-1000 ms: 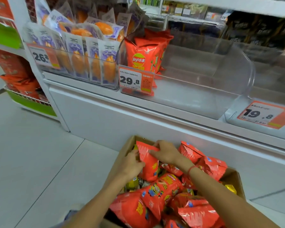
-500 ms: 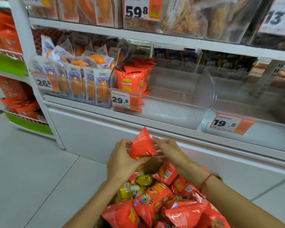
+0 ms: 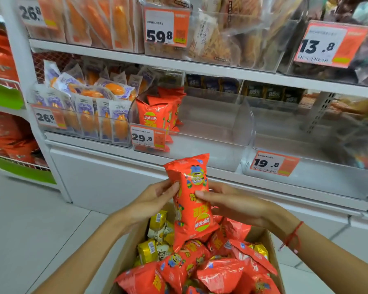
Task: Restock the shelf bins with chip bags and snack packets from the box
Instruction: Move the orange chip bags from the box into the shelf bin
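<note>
Gripping a red chip bag [image 3: 190, 200], left hand [image 3: 151, 200] and right hand [image 3: 232, 203] have raised it above the box [image 3: 123, 257].

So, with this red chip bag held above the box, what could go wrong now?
The red Lay's chip bag is upside down, its logo inverted, so it may be shelved wrongly in the clear bin marked 29.8. The left hand and right hand pinch only its sides; it could slip back into the cardboard box. Squeezing might crush the chips.
</note>
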Demonstrator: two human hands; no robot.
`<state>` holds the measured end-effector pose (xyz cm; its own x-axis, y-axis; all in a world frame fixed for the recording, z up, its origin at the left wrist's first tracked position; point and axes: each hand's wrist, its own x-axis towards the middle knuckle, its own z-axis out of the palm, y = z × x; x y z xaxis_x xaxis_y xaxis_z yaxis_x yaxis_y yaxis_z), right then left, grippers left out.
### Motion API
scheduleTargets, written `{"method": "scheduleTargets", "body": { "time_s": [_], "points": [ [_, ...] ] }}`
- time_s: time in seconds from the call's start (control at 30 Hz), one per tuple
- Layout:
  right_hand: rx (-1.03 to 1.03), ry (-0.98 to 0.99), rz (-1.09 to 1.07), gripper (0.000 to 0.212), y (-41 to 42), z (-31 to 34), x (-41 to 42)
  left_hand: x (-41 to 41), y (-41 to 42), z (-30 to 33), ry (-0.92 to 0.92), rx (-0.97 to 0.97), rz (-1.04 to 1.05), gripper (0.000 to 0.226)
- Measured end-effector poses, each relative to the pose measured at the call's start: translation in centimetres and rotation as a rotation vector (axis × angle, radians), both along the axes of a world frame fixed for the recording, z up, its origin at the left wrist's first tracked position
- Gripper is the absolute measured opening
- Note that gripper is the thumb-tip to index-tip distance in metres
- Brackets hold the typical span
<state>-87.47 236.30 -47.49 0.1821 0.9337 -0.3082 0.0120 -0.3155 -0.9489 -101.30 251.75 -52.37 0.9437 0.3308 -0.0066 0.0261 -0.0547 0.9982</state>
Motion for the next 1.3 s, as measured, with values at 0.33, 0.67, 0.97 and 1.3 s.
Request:
{"method": "scheduleTargets", "body": {
  "time_s": [0.33,0.67,0.97,1.3],
  "points": [
    [-0.182,-0.665,-0.117,0.050,-6.3,-1.5,4.2,3.0,-3.4,-0.2,0.226,0.153,-0.109,0.072],
    [-0.181,-0.272,-0.382,0.084,-8.7,-0.7,7.1,3.5,-7.0,-2.5,0.116,-0.385,0.163,0.050],
    [0.013,-0.104,-0.581,0.051,-10.0,-1.6,6.9,5.8,-9.3,-3.0,0.153,-0.433,0.051,0.041],
    [0.124,-0.345,-0.676,0.056,-10.4,-2.8,7.7,3.7,0.7,-13.5,0.765,0.574,0.015,0.027]
  ]
}}
